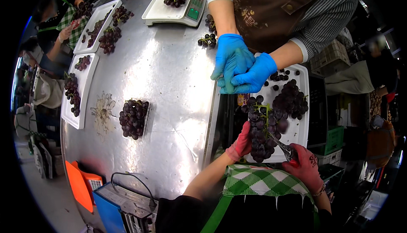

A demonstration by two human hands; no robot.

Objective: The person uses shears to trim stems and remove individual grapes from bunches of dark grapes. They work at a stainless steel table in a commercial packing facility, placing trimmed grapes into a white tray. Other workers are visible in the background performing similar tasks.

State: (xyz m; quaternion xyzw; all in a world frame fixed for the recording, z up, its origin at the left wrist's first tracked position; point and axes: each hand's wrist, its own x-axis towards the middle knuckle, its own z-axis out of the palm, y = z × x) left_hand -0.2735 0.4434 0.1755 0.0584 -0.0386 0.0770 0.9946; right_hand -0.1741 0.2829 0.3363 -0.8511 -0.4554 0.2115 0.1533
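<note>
My left hand (241, 144), in a red glove, holds a bunch of dark grapes (261, 128) by its left side, over a white tray (297, 137). In my gloved right hand (303, 166) is a pair of red-handled snips (284, 148), their blades among the grapes near a green stem. Behind the held bunch, more dark grapes (291, 99) lie in the tray, with loose berries farther up. On the metal table to the left, a clear plastic punnet (147, 115) is heaped with grapes.
Across from me stands a co-worker, whose blue-gloved hands (243, 67) are clasped above the table edge. A kitchen-type scale (190, 13) bears a punnet of grapes. White trays (86, 89) with bunches line the table's far left; an orange plastic holder (79, 182) and a blue-sided device (109, 210) are nearer me.
</note>
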